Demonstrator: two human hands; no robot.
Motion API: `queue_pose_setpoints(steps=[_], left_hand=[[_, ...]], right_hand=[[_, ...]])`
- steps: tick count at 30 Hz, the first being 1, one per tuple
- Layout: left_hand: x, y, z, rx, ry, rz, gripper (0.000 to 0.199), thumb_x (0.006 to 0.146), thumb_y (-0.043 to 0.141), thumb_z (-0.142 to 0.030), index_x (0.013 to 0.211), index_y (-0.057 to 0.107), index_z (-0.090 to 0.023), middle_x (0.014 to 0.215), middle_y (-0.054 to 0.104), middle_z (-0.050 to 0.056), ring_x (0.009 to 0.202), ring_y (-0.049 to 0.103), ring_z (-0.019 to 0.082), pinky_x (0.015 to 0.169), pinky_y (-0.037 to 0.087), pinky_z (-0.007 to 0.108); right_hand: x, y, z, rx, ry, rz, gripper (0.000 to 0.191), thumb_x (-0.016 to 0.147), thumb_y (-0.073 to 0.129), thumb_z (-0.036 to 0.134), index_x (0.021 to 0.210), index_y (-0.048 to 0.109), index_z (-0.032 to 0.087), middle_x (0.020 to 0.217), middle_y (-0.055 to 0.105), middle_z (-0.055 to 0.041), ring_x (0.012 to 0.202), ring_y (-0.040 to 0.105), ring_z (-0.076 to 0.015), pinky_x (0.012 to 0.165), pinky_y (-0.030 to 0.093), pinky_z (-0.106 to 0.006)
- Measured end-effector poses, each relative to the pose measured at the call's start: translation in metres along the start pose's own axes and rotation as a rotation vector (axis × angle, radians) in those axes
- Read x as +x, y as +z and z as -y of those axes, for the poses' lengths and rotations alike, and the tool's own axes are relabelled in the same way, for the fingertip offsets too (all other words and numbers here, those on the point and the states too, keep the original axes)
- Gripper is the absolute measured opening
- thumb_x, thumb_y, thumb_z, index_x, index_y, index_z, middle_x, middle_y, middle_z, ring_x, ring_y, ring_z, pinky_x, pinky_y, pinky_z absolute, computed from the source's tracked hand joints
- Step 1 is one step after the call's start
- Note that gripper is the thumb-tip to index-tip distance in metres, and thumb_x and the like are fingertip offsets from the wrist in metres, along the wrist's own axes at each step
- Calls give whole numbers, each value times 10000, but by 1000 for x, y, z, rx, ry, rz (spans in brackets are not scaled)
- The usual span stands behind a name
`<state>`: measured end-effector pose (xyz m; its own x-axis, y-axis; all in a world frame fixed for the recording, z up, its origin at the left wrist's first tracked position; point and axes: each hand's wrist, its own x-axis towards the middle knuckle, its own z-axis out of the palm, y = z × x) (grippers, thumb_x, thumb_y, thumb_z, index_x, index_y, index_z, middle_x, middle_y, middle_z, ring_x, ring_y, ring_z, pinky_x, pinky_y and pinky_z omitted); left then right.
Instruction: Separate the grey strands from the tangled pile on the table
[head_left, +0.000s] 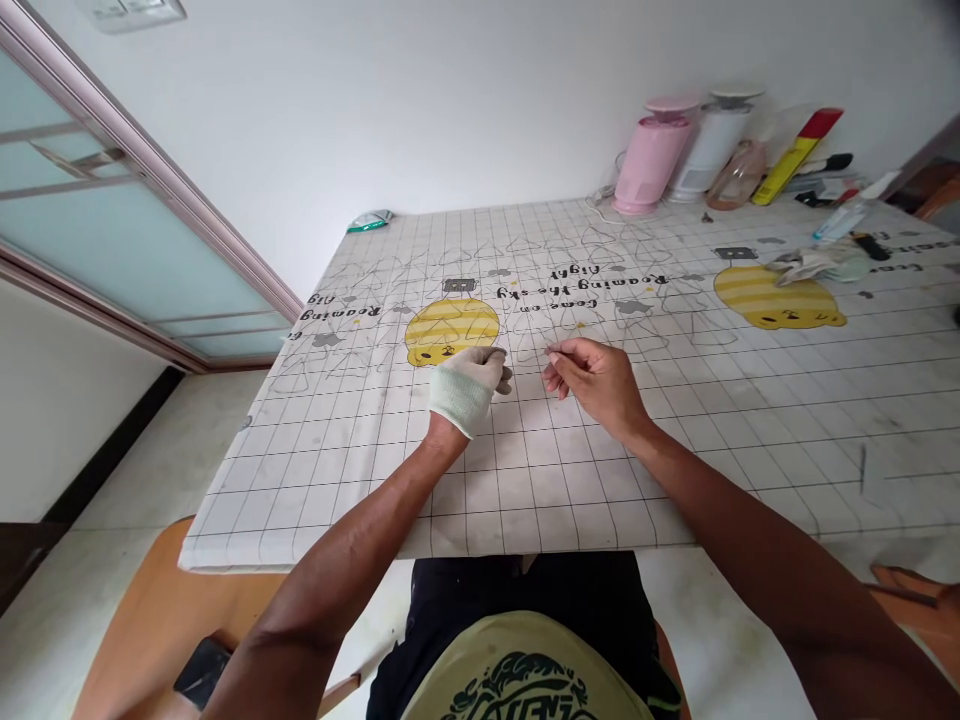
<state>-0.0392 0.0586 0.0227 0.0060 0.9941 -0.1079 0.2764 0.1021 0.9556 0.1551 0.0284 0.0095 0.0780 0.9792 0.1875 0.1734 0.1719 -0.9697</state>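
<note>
At the far left, a frosted glass sliding door [127,190] stands well apart from the hands. The gloved left grip [465,388] is above the printed counter [540,500], just beside a yellow bear print [450,330]. Its fingers curl inward, but I cannot tell if they clench something. The bare right grip [596,385] pinches a thin needle-like piece [553,350] above the counter, probably with the fingertips because the piece is so fine. Both hands are well inside the counter's near edge, so there is room for moving. Farther right, a pink bottle [651,165] stands near the far edge, and a crumpled cloth [814,265] lies on the counter.
</note>
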Motion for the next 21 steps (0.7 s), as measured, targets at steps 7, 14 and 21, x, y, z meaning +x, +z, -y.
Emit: queue_pose_setpoints(steps=[7, 14, 21], left_hand=[[0, 9, 9, -429, -131, 230, 207, 933, 697, -275, 1087, 734, -142, 972, 771, 76, 738, 722, 141, 810, 600, 303], [0, 23, 23, -439, -84, 467, 218, 964, 669, -291, 859, 729, -110, 856, 741, 91, 706, 670, 121, 728, 547, 261], [-1, 14, 15, -532, -170, 523, 145, 919, 669, -183, 799, 709, -111, 631, 646, 15, 498, 544, 89, 711, 567, 300]], right_hand=[[1, 3, 1, 78, 63, 5, 182, 916, 749, 352, 882, 723, 176, 759, 759, -68, 563, 678, -161, 426, 491, -261], [1, 2, -2, 215, 121, 171, 221, 895, 817, 393, 887, 752, 181, 742, 707, -43, 577, 624, -144, 439, 478, -255], [7, -12, -2, 373, 134, 440, 226, 913, 830, 379, 1028, 789, 189, 773, 656, -16, 635, 605, -136, 509, 491, -257]])
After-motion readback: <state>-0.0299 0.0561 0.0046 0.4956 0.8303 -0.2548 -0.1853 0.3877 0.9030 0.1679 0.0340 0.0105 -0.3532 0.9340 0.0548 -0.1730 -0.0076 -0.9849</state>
